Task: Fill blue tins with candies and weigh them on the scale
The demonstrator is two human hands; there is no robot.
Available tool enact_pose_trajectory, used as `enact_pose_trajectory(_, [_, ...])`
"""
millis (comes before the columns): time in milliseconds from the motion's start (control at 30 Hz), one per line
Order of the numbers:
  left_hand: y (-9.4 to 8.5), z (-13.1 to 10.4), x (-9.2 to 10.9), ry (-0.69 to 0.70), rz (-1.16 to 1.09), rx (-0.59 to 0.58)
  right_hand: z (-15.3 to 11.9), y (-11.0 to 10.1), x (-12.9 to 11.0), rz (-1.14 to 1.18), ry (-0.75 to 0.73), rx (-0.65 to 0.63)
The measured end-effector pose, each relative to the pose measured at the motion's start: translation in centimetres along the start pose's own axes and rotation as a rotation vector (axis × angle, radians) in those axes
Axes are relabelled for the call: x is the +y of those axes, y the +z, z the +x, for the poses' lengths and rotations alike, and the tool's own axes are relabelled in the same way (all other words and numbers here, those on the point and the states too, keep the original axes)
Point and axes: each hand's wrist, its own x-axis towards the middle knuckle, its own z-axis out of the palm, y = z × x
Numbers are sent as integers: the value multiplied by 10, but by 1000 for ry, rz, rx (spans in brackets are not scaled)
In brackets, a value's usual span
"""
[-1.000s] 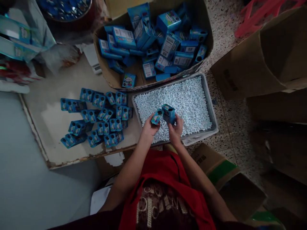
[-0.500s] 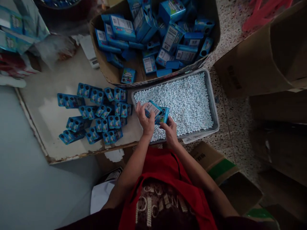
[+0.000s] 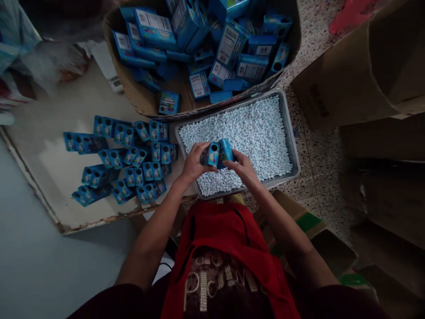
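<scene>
My left hand is closed around a small blue candy box whose end with a dark round hole faces up. Beside it, my right hand grips a second blue box, tilted against the first. Both boxes are above a grey metal tray filled with small pale blue-white candies. On the table to the left, several blue boxes stand in close groups, dark holes upward.
A cardboard carton full of jumbled blue boxes stands behind the tray. The pale table has a worn front edge. Large cardboard boxes stand on the speckled floor at right. A clear plastic bag lies at the upper left.
The box in my left hand has turned from its label side up to its holed end up. The other box has tipped more upright in my right hand. The view has shifted slightly.
</scene>
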Motion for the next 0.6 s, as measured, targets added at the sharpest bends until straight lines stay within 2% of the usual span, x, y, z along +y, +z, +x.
enact_pose_trajectory(100, [3, -4, -18, -253, -390, 328, 4, -9, 7, 152, -40, 35])
enact_pose_trajectory(167, [8, -6, -24, -380, -541, 443, 2, -15, 13, 229, -63, 30])
enact_pose_trajectory(300, [25, -9, -23, -482, -685, 336, -4, -13, 24, 247, -34, 0])
enact_pose_trajectory(400, [44, -16, -11, -505, -779, 308, -6, 1, 33, 295, -7, 106])
enact_pose_trajectory(500, [63, -27, 5, -443, -662, 333, -10, 17, 41, 285, -25, 187])
enact_pose_trajectory(600, [77, -33, 19, -466, -457, 429, -15, 27, 49, 224, -48, 201])
